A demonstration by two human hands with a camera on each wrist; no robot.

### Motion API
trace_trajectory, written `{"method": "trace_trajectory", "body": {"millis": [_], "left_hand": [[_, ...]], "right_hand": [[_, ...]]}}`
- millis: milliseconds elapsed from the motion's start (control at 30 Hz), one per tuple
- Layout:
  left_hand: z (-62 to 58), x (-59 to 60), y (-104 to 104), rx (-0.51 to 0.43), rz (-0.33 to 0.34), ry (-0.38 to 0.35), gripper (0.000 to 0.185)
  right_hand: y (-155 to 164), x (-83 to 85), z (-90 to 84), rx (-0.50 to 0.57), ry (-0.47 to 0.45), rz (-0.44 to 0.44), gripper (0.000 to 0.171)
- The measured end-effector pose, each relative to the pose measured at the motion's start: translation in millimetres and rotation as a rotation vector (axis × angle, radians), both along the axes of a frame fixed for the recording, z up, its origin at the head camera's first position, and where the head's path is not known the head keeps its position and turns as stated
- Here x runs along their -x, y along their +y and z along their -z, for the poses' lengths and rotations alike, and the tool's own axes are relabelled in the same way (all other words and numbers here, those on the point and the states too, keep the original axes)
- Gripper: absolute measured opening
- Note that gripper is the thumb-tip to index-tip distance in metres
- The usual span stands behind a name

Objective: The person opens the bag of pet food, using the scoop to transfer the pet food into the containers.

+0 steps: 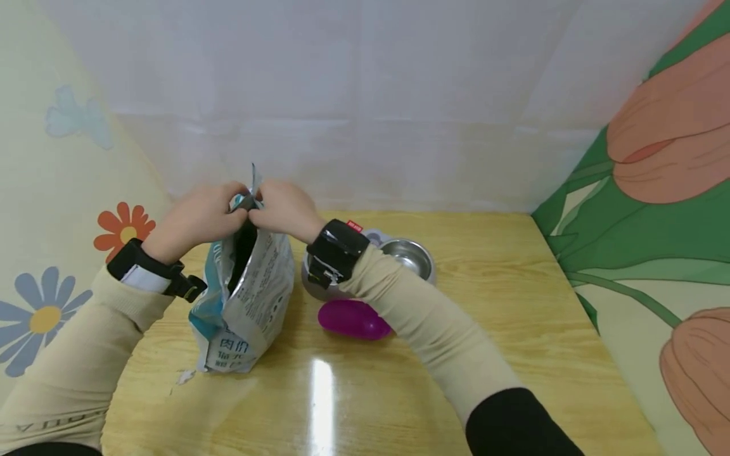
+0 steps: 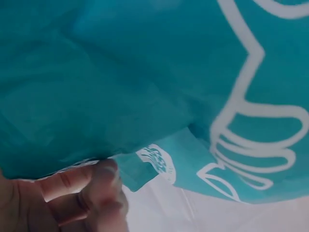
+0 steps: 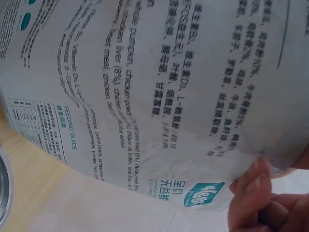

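Observation:
A pet food bag, white with small print on one side and teal on the other, stands upright at the left of the table. My left hand pinches the teal side of its top edge, thumb and fingers curled over the rim. At the white side, my right hand pinches the rim close beside the left one. Below the hands the mouth gapes, showing a dark inside. In the left wrist view the teal panel fills most of the picture; printed text and a feeding guide show in the right wrist view.
Right of the bag stands a grey pet feeder with a steel bowl, partly behind my right wrist. A glossy magenta oval object lies in front of it, one end hidden by the sleeve. A small whitish scrap lies near the bag's base.

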State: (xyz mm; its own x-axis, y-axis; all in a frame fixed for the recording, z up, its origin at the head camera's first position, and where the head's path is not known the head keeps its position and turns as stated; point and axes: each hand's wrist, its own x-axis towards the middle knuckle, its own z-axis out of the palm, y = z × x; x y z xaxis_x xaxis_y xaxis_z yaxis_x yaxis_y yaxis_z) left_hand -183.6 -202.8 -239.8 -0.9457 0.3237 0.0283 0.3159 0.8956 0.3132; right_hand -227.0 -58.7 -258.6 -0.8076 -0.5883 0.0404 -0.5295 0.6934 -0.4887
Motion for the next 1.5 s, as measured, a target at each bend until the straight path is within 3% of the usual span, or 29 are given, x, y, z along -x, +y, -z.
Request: {"method": "trace_trajectory", "body": {"millis": [167, 467, 833, 1167, 1500], "left_hand": [[6.7, 0.7, -1, 0.004, 0.003, 0.048, 0.028], [10.1, -2.8, -3, 0.025, -0.034, 0.073, 0.027], [10.9, -2.7, -4, -0.014, -0.038, 0.040, 0.026], [14.0, -3.2, -11, -0.002, -0.021, 0.064, 0.029], [14.8, -3.8, -17, 0.002, -0.013, 0.045, 0.032]], "right_hand": [[-2, -0.8, 2.3, -0.011, 0.007, 0.048, 0.028], [3, 0.2, 7.2, 0.027, 0.048, 0.059, 0.014], [14, 3.6, 10.6, 0.062, 0.024, 0.042, 0.009], [19, 4.8, 13.4, 0.103, 0.004, 0.043, 0.007], [24, 6.6, 15.8, 0.103, -0.001, 0.050, 0.022]]}}
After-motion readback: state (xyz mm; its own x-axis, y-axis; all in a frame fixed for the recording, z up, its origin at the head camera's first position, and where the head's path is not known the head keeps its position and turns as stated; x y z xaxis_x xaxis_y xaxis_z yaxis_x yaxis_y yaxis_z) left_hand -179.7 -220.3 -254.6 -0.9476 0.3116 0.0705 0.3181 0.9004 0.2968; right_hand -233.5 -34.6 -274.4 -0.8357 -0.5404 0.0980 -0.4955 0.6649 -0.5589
